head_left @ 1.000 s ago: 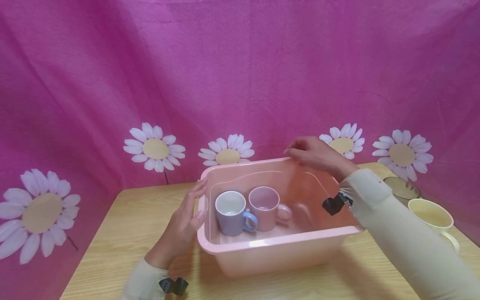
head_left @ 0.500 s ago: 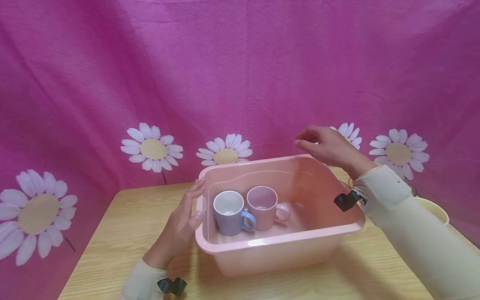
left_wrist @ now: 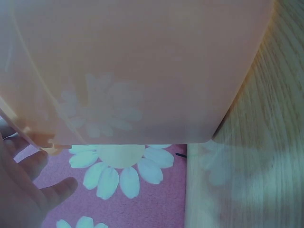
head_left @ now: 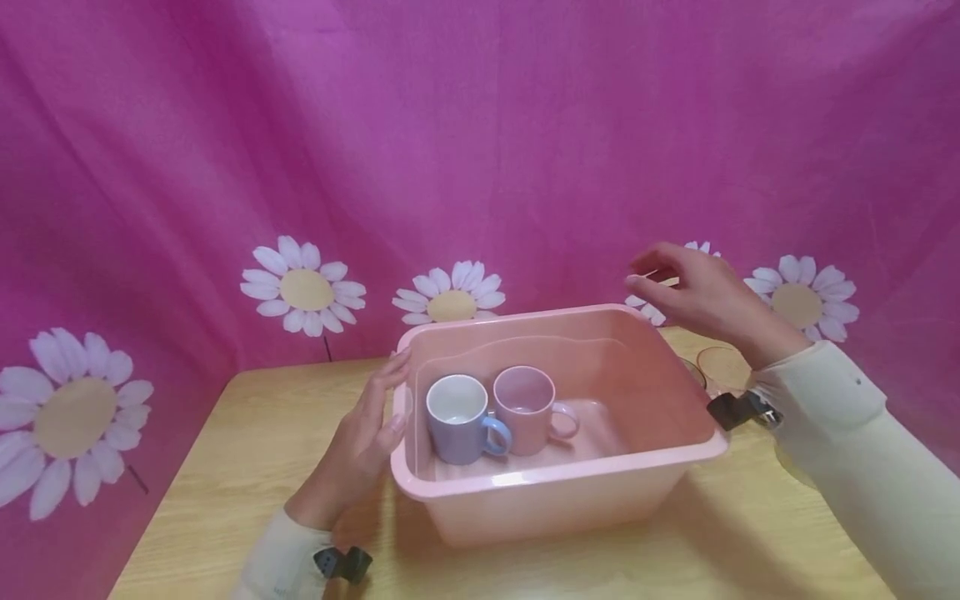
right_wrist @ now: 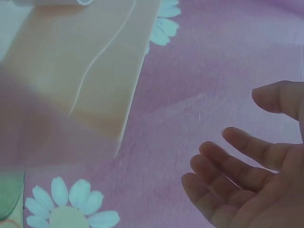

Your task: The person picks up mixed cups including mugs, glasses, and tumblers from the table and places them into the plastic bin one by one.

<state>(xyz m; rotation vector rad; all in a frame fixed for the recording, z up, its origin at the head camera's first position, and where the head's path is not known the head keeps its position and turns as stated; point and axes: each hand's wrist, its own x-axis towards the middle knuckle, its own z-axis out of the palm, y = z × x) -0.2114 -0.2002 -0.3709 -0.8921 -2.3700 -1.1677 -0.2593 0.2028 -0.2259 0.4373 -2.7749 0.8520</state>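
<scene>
A pink plastic tub [head_left: 555,510] stands on the table with two mugs upright inside, toward its left end. One mug [head_left: 453,439] is greyish blue with a white inside and a light blue handle; beside it is a pink mug [head_left: 521,429]. My left hand [head_left: 351,450] rests with extended fingers against the tub's left rim. Above the far right corner of the tub, my right hand [head_left: 708,296] hangs in the air, touching nothing. Its fingers [right_wrist: 237,171] are loosely bent, with nothing between them and the thumb.
The wooden table [head_left: 255,450] reaches back to a magenta cloth [head_left: 480,150] with printed daisies. Right of the tub, the edge of a glass dish [head_left: 694,372] shows. A pale yellow cup [head_left: 792,468] is almost wholly hidden by the right sleeve.
My right hand has lifted off the tub's far rim and moved right and up, its sleeve now covering most of the yellow cup. The left hand and mugs keep their places.
</scene>
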